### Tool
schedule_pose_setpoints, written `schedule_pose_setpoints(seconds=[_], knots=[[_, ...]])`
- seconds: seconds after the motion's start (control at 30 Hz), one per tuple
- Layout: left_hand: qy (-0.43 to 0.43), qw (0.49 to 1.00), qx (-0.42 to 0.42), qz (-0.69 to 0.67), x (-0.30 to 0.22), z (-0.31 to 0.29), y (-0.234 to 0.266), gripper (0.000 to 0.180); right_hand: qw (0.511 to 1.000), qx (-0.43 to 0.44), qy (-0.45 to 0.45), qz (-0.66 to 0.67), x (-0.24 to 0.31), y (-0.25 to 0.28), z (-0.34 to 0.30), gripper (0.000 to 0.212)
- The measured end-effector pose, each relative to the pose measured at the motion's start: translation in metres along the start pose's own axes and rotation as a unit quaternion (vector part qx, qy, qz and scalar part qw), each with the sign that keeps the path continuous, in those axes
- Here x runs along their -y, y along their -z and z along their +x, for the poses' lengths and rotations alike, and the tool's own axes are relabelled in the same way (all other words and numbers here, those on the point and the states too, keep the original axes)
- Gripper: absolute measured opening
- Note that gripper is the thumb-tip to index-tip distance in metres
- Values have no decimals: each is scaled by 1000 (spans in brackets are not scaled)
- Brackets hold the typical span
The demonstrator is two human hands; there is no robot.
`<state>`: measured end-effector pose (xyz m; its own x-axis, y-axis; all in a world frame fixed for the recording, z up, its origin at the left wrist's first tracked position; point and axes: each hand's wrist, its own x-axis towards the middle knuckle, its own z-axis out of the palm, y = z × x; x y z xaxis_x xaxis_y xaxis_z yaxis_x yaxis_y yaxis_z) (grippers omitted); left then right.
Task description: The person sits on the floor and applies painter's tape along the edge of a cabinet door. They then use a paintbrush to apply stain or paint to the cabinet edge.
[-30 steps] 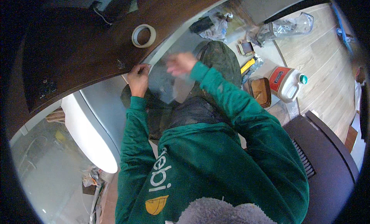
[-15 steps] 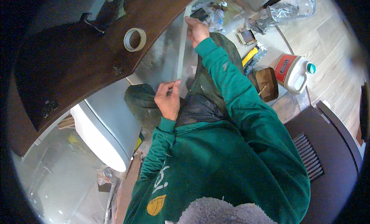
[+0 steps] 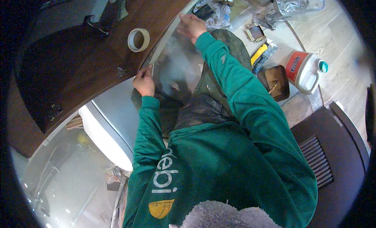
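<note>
Left hand (image 3: 144,81) now against half-hidden strip (image 3: 166,39)

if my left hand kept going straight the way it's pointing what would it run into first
Probably the edge of the dark wooden tabletop: the left hand already pinches the pale strip against that edge. Farther along that line lies the tape roll, though depth is hard to judge here.

Dark brown wooden tabletop (image 3: 78,67) at upper left, cream tape roll (image 3: 138,39) on it. Green sleeves (image 3: 235,83) mid-frame. White jug (image 3: 307,73) with red label and teal cap, upper right. Yellow tool (image 3: 259,53) nearby.
</note>
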<state>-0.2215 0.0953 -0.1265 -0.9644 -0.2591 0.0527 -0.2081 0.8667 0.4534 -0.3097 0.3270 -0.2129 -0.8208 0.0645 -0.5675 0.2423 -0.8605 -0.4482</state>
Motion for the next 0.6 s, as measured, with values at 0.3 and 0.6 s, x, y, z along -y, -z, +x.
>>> schedule_pose_setpoints(seconds=[0.3,0.6], knots=[[3,998,8,-67,4,8,-6,23,1000,0,3,6,-2,1,3,20],[36,999,13,-28,18,10,-12,24,1000,-7,6,-13,-3,2,2,21]])
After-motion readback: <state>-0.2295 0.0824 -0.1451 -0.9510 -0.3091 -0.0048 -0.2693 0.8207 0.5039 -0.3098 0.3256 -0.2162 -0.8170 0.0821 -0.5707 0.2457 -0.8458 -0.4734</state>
